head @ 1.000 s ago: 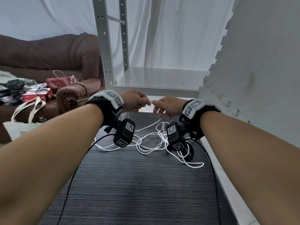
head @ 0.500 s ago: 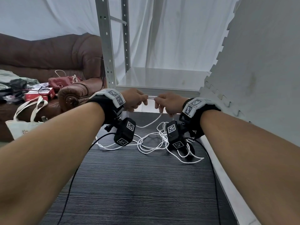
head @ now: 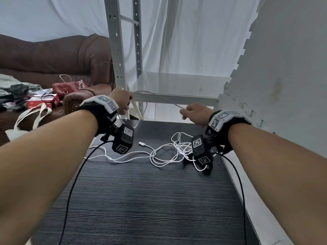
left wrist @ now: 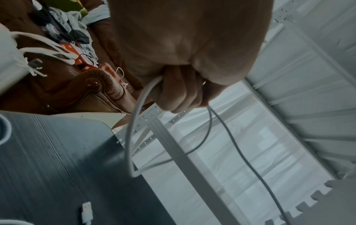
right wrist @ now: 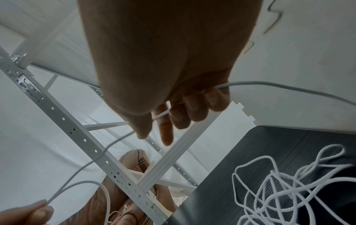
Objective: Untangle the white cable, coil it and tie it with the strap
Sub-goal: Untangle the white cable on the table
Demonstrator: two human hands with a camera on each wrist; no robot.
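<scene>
A long white cable [head: 164,156] lies tangled on the dark table [head: 141,200], its USB plug [head: 141,143] free at mid-table. A stretch of the cable [head: 159,97] is held up between both hands above the table's far edge. My left hand [head: 123,101] grips it in a fist, with a loop [left wrist: 133,137] hanging below the fingers. My right hand [head: 192,112] pinches the cable [right wrist: 161,115] between thumb and forefinger, the other fingers curled round it. The tangle [right wrist: 289,190] lies beneath the right wrist. I cannot make out a strap.
A grey metal shelf rack [head: 115,50] stands just beyond the table. A grey foam-mat wall [head: 283,68] rises on the right. A brown sofa [head: 53,59] with a red bag [head: 65,87], a red box [head: 42,101] and a tote bag [head: 30,119] sits left. Black camera cords trail over the table.
Both hands have moved apart, the left going left and the right going right, drawing out a longer stretch of cable between them. The plug end now lies free on the table.
</scene>
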